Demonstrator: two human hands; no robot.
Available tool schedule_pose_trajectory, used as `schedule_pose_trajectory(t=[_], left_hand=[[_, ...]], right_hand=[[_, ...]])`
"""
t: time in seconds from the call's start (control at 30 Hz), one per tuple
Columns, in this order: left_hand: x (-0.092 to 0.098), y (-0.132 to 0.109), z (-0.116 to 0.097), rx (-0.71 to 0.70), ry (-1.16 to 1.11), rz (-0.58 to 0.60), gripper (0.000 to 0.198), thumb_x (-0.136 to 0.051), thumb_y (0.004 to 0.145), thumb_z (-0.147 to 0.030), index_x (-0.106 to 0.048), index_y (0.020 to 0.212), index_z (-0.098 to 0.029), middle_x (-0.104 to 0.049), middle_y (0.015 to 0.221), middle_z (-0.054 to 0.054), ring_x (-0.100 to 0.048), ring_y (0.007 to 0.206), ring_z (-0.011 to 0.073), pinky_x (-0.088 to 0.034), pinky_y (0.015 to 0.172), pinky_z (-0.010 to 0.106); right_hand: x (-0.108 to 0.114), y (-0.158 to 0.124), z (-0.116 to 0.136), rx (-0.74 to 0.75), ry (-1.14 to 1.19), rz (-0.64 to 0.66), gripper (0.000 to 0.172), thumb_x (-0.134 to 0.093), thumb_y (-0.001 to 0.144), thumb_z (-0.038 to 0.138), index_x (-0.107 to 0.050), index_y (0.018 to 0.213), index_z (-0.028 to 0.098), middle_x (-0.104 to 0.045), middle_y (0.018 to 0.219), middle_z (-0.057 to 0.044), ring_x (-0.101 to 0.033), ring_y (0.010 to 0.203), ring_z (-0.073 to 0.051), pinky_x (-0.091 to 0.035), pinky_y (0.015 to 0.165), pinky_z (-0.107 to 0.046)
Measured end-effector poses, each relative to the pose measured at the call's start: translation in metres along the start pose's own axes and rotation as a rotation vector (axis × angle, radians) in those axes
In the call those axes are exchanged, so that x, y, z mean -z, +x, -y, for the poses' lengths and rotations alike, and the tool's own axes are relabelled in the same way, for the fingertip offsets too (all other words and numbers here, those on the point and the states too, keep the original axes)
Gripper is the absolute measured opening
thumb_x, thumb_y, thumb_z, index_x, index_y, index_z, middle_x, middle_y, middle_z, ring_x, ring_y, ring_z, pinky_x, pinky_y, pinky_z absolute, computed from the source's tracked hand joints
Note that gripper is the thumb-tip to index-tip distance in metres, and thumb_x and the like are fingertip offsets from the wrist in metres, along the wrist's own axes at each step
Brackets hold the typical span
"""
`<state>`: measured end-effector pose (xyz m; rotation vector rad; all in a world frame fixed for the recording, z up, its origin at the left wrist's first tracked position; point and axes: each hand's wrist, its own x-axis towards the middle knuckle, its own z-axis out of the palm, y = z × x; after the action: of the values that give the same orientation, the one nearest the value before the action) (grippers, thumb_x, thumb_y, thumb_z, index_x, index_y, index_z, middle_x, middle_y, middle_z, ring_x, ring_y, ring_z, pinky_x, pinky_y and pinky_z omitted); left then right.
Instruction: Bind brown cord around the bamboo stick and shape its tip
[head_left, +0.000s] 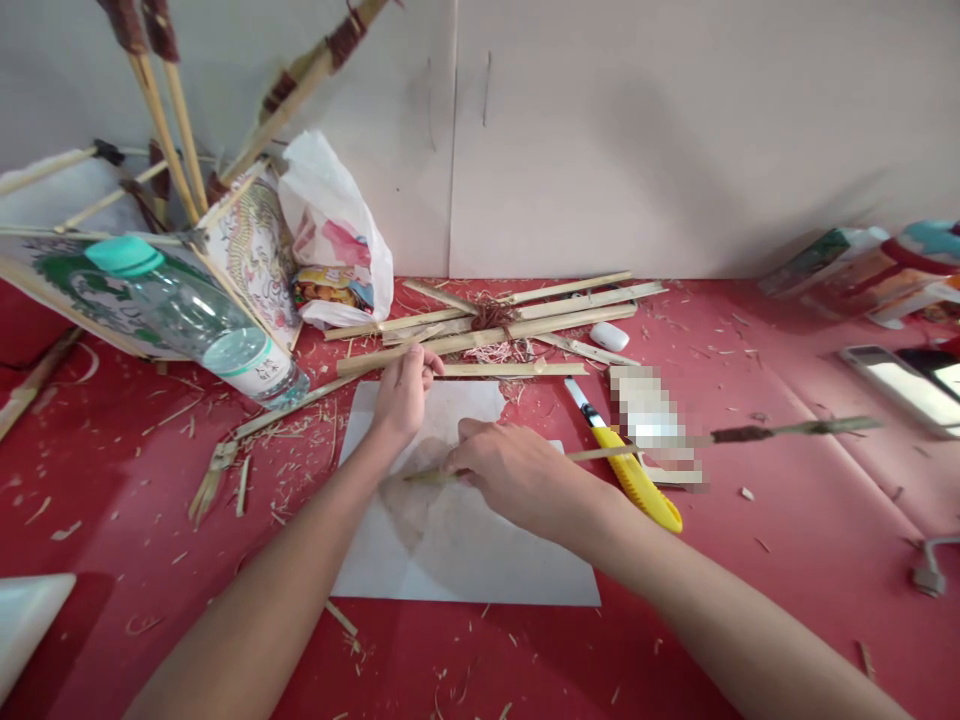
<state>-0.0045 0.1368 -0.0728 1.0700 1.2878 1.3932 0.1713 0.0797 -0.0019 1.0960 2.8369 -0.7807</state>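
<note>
Two hands over one white sheet [480, 560]. The right hand [514, 472] pinches one thin stick [787, 430], which extends to its right. The left hand [403, 392] curls around the end of one flat bamboo strip [510, 369]. Beyond it lies one tied bundle [495, 325] of roughly six strips. One yellow knife [641, 485] lies right of the right hand. One bottle [202, 320] sits left of the left hand, its label unreadable.

Your right hand [510, 475] covers the middle of the thin stick [787, 430], hiding where your fingers meet it. Just right of those fingers, a pixelated patch [654, 420] blurs whatever lies there. Your left hand [403, 392] curls its fingertips out of sight at a bamboo strip [495, 369]; its grip is unclear.
</note>
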Motion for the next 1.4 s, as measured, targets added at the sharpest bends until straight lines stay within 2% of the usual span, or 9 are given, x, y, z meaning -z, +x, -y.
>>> schedule_pose_trajectory(t=[0.13, 0.23, 0.4, 0.6, 0.8, 0.9, 1.03, 1.17, 1.4], left_hand=[[0.001, 0.001, 0.002, -0.006, 0.024, 0.013, 0.052, -0.043, 0.100, -0.057, -0.061, 0.070, -0.019, -0.029, 0.056, -0.005, -0.023, 0.047, 0.0107, -0.016, 0.044, 0.028], [0.001, 0.001, 0.002, 0.003, 0.031, 0.004, 0.052, -0.042, 0.100, -0.057, -0.061, 0.070, -0.019, -0.029, 0.056, -0.005, -0.023, 0.047, 0.0109, -0.015, 0.045, 0.028], [-0.001, 0.000, -0.001, 0.017, 0.000, -0.007, 0.049, -0.042, 0.101, -0.051, -0.060, 0.069, -0.018, -0.029, 0.056, -0.005, -0.024, 0.049, 0.0110, -0.016, 0.046, 0.028], [0.000, 0.000, -0.001, 0.009, 0.010, 0.000, 0.049, -0.042, 0.101, -0.053, -0.060, 0.070, -0.019, -0.030, 0.055, -0.005, -0.025, 0.049, 0.0117, -0.018, 0.046, 0.029], [-0.001, -0.001, -0.003, 0.018, -0.006, 0.007, 0.048, -0.041, 0.102, -0.049, -0.060, 0.070, -0.019, -0.029, 0.056, -0.005, -0.025, 0.049, 0.0113, -0.018, 0.047, 0.029], [-0.001, 0.000, -0.003, -0.006, 0.005, 0.006, 0.048, -0.042, 0.102, -0.050, -0.061, 0.070, -0.019, -0.031, 0.056, -0.004, -0.027, 0.049, 0.0114, -0.019, 0.047, 0.029], [0.000, 0.002, -0.002, 0.000, 0.002, 0.011, 0.050, -0.044, 0.101, -0.054, -0.060, 0.069, -0.019, -0.032, 0.054, -0.004, -0.026, 0.047, 0.0110, -0.018, 0.045, 0.028], [0.000, 0.003, -0.005, 0.052, -0.056, 0.011, 0.050, -0.043, 0.100, -0.054, -0.059, 0.068, -0.019, -0.027, 0.055, -0.006, -0.020, 0.045, 0.0095, -0.015, 0.044, 0.027], [-0.002, 0.003, -0.009, 0.082, -0.092, 0.010, 0.050, -0.046, 0.098, -0.055, -0.059, 0.067, -0.018, -0.026, 0.055, -0.006, -0.018, 0.044, 0.0080, -0.014, 0.042, 0.026]], right_hand=[[-0.001, 0.000, 0.004, -0.002, 0.010, 0.002, 0.027, -0.052, 0.089, 0.001, -0.072, 0.088, 0.019, -0.057, 0.085, -0.001, -0.036, 0.058, -0.009, -0.019, 0.055, -0.029], [0.007, -0.003, 0.003, -0.018, -0.007, 0.027, 0.025, -0.053, 0.088, 0.001, -0.071, 0.084, 0.018, -0.058, 0.083, -0.001, -0.037, 0.058, -0.009, -0.018, 0.055, -0.029], [0.020, -0.005, 0.001, -0.021, -0.051, 0.030, 0.029, -0.053, 0.089, 0.001, -0.072, 0.101, 0.019, -0.063, 0.093, -0.003, -0.049, 0.067, -0.011, -0.024, 0.061, -0.027], [0.020, -0.002, 0.005, -0.109, -0.218, -0.030, 0.030, -0.049, 0.085, -0.006, -0.065, 0.100, 0.015, -0.064, 0.096, -0.005, -0.052, 0.070, -0.013, -0.020, 0.056, -0.031], [0.023, -0.002, 0.013, -0.130, -0.405, -0.004, 0.038, -0.052, 0.079, -0.009, -0.066, 0.105, 0.015, -0.063, 0.103, -0.010, -0.059, 0.090, -0.022, -0.019, 0.053, -0.033], [0.025, -0.001, 0.016, -0.146, -0.438, 0.013, 0.041, -0.050, 0.082, -0.008, -0.067, 0.111, 0.016, -0.063, 0.106, -0.010, -0.058, 0.078, -0.018, -0.022, 0.053, -0.032], [0.024, 0.000, 0.016, -0.108, -0.421, 0.026, 0.055, -0.046, 0.093, -0.001, -0.057, 0.141, 0.023, -0.064, 0.098, -0.006, -0.054, 0.061, -0.014, -0.020, 0.051, -0.033], [0.022, 0.001, 0.013, -0.109, -0.426, 0.037, 0.061, -0.044, 0.094, -0.002, -0.057, 0.145, 0.027, -0.065, 0.089, -0.004, -0.058, 0.063, -0.015, -0.022, 0.055, -0.034], [0.022, -0.002, 0.012, -0.135, -0.388, 0.040, 0.061, -0.048, 0.087, -0.001, -0.061, 0.142, 0.023, -0.066, 0.101, -0.008, -0.065, 0.080, -0.018, -0.026, 0.056, -0.032]])
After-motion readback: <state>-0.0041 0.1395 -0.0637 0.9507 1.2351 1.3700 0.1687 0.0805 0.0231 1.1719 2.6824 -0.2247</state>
